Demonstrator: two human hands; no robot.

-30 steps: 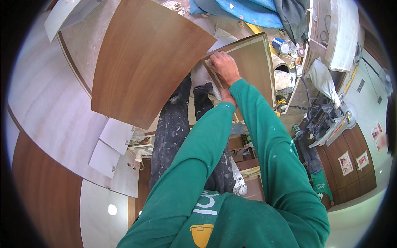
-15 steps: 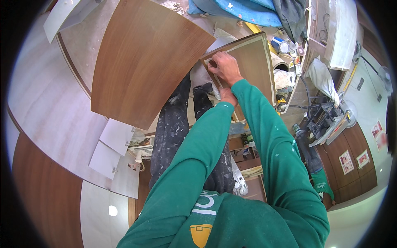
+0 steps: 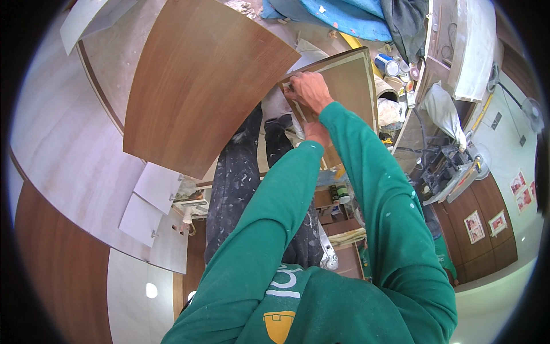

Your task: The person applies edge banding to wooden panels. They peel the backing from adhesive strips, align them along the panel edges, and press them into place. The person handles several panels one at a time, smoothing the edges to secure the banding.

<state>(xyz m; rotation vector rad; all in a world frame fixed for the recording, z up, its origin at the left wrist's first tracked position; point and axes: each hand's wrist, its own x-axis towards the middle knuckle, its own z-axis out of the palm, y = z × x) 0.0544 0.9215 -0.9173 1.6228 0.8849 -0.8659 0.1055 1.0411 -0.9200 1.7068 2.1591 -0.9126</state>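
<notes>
A brown wood-grain panel (image 3: 350, 86) with pale strips along its borders lies ahead of me, slightly right. My right hand (image 3: 310, 90) is over its left border, fingers curled and pressed together at the edge; whatever they pinch is too small to make out. Close below the right wrist, my left hand (image 3: 317, 133) is at the same panel's left side. Its fingers are hidden, so its grip cannot be seen. A larger wood-grain panel (image 3: 200, 86) stands to the left, its right corner near my right fingertips.
Blue sheeting (image 3: 344, 17) and dark cloth lie at the far side. A blue-and-white can (image 3: 387, 65), a cardboard tube (image 3: 387, 90) and a white bag (image 3: 442, 109) are to the right. Beyond stands a saw-like machine (image 3: 455, 169). White panels (image 3: 154, 186) are at left.
My right hand has shifted slightly left along the panel's edge, its fingers still bunched. My left hand stays nearly in place. The whole view has moved a little.
</notes>
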